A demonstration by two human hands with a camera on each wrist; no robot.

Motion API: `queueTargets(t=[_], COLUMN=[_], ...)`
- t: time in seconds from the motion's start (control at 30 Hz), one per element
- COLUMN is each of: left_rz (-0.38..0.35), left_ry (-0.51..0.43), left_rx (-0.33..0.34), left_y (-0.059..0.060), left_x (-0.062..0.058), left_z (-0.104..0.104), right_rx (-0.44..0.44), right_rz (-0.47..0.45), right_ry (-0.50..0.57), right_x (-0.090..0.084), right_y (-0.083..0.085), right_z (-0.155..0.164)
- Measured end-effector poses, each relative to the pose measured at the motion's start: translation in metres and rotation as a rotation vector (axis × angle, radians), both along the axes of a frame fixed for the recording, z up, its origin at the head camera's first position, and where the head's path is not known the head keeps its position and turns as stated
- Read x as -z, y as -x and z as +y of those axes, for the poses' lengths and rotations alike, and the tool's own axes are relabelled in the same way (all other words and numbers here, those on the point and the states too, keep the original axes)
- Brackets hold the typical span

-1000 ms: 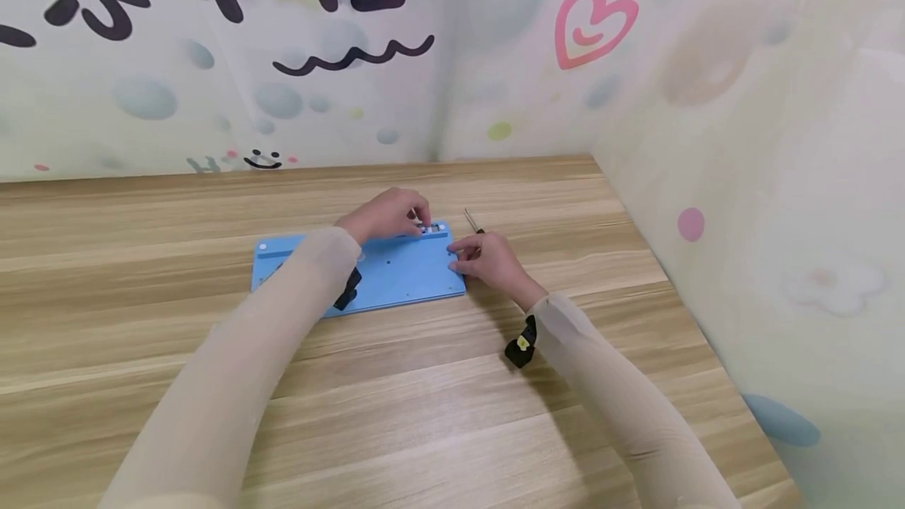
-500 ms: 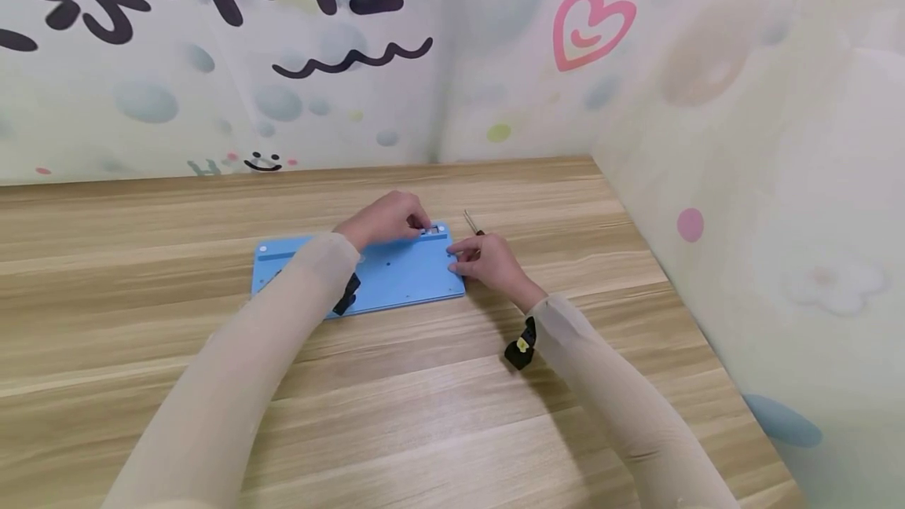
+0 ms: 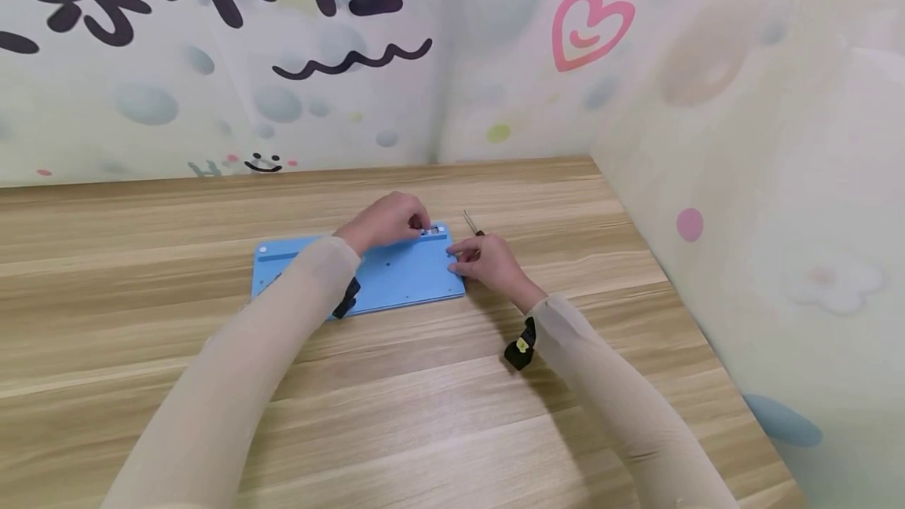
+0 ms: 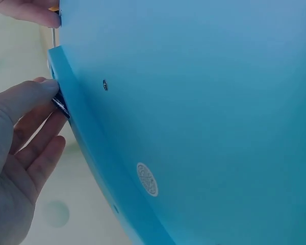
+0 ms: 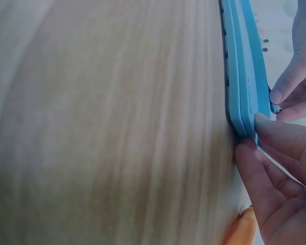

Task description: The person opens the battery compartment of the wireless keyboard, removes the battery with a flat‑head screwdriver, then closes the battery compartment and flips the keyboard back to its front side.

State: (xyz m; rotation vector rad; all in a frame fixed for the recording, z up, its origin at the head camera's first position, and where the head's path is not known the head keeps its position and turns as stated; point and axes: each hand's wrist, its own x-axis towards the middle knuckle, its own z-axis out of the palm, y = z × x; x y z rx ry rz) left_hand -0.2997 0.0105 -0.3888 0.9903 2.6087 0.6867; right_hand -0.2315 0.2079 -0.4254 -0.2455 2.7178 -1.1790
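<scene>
A light blue keyboard lies face down on the wooden table, its smooth underside up. My left hand sits at the raised strip along its far right edge. The curled fingertips pinch a small dark part set in that strip. My right hand grips the keyboard's right end, with thumb and fingers clamped over the thin edge. What the part is stays too small to tell.
A thin screwdriver lies on the table just behind the right hand; an orange piece shows under that hand. Painted walls close off the table at the back and the right. Bare wood spreads toward me.
</scene>
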Motion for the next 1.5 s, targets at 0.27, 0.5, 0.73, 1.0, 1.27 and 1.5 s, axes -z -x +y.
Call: queueTargets(t=[0.27,0.5,0.73,1.0,1.27,1.5], left_rz=[-0.031,-0.068,-0.078,-0.067,-0.05,-0.058], left_ry=[-0.101,-0.17,-0.189,-0.197,-0.158,-0.125], left_rx=[-0.038,-0.062,-0.075,-0.079,-0.094,-0.134], left_y=[0.001,0.004,0.006,0.012,0.018,0.022], left_x=[0.001,-0.004,-0.012,-0.014,-0.013,-0.012], left_z=[-0.005,-0.009,-0.012,-0.024,-0.041,-0.066], right_rx=[0.0,0.001,0.001,0.007,0.002,0.016], right_rz=[-0.008,-0.014,-0.012,-0.015,-0.01,-0.021], right_ry=[0.007,0.006,-0.002,0.015,0.012,-0.003], right_x=[-0.001,-0.001,-0.001,0.0,0.0,0.001], right_y=[-0.001,-0.001,-0.001,-0.002,-0.001,0.0], right_z=[0.0,0.0,0.0,0.001,0.001,0.001])
